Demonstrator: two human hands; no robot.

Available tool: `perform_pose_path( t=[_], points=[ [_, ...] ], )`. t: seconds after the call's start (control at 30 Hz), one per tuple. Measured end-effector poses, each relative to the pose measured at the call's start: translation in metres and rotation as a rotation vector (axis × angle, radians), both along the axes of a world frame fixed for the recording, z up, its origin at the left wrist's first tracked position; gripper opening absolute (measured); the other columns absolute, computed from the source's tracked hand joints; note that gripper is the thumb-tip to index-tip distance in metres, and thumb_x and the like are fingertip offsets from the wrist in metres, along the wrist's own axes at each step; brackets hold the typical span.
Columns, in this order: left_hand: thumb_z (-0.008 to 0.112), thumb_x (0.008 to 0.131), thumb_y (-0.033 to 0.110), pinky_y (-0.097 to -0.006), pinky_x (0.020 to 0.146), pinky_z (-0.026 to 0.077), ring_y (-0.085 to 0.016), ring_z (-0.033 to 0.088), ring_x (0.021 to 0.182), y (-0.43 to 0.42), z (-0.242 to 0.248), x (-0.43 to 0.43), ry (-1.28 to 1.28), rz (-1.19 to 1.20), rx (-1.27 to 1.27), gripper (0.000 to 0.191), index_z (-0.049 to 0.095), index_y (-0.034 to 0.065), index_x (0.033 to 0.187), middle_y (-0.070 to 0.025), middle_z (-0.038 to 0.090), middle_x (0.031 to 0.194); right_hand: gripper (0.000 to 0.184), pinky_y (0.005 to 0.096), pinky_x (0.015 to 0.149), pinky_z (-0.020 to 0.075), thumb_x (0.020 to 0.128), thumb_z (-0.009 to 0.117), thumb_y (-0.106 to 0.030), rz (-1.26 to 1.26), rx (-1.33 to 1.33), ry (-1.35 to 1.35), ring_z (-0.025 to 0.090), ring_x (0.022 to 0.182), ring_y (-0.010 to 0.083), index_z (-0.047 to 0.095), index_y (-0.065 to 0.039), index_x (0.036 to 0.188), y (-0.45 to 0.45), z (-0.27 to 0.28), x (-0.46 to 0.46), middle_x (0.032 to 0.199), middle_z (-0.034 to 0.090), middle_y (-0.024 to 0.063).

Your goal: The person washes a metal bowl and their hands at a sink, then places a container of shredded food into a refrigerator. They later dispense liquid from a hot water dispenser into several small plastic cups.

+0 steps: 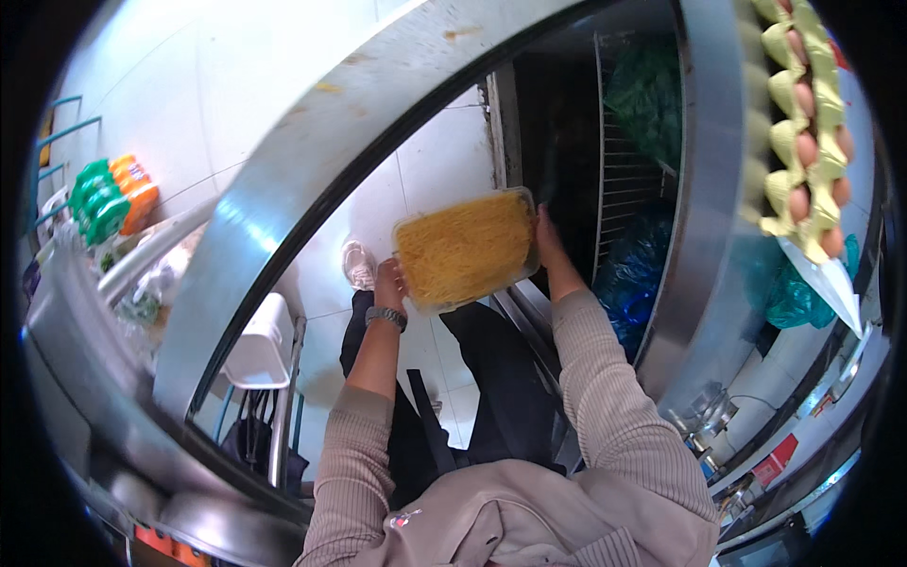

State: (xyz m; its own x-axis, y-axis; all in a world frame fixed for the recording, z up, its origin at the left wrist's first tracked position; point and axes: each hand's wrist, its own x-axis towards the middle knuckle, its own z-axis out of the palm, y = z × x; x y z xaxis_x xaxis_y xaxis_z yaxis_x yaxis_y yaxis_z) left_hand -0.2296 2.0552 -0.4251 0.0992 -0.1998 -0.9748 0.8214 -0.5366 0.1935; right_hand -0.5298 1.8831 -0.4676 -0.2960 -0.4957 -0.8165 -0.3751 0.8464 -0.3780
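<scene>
Between my two hands is a clear plastic container (530, 266) filled with yellow shreds, held level in front of my legs. My left hand (392, 281) grips its left end, with a watch on that wrist. At the opposite end, my right hand (547, 239) holds the short side, its fingers partly hidden. The container is beside the dark opening of a stainless steel refrigerator (560, 135). Its open steel door (312, 135), edged with a black gasket, curves across my left side.
Inside the refrigerator are a wire rack (615, 184), a green plastic bag (646, 99) and a blue one (631, 276). Eggs fill stacked pulp trays (783, 142) at upper right. A white bin (261, 347) stands at left, near a metal rail (163, 251).
</scene>
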Motion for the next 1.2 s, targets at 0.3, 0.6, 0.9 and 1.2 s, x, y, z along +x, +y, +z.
perform_pose_path(
  t=[0.3,0.6,0.9,1.2],
  points=[
    [0.05,0.083,0.037,-0.0225,0.066,0.042,-0.009,0.047,0.073,-0.069,-0.062,-0.073,0.046,-0.005,-0.155,0.04,0.054,0.0096,0.112,0.0015,0.053,0.085,0.092,0.038,0.106,0.0249,0.082,0.03,-0.075,-0.421,-0.03,0.165,0.034,0.13,0.0272,0.033,-0.004,0.139,-0.056,-0.017,-0.051,0.143,0.035,0.0162],
    [0.05,0.085,0.036,-0.0214,0.062,0.039,-0.007,0.045,0.068,-0.113,-0.067,-0.145,0.166,-0.011,-0.203,0.041,0.052,0.0108,0.117,0.0037,0.051,0.08,0.055,0.0369,0.108,0.0238,0.099,0.023,-0.038,0.211,-0.742,0.311,0.033,0.131,0.0284,0.032,-0.001,0.138,0.041,0.116,0.07,0.14,0.036,0.0189],
    [0.05,0.084,0.032,-0.0237,0.065,0.035,-0.01,0.047,0.071,-0.155,-0.104,-0.253,0.433,-0.116,-0.164,0.025,0.056,0.0214,0.106,0.0055,0.055,0.089,0.046,0.0343,0.099,0.0355,0.101,0.029,-0.034,-0.218,-0.486,-0.109,0.052,0.111,0.022,0.044,0.0,0.127,0.136,0.158,0.072,0.116,0.056,0.0128],
    [0.047,0.085,0.007,-0.0343,0.094,0.042,-0.027,0.053,0.11,-0.133,0.138,-0.089,-0.325,-0.671,-0.483,0.049,0.039,0.0006,0.133,-0.0188,0.052,0.124,0.041,0.0333,0.088,0.0436,0.097,0.039,-0.032,0.1,-0.298,-0.157,0.058,0.102,0.0253,0.054,0.001,0.116,0.166,0.237,0.125,0.106,0.061,0.0164]
  ],
)
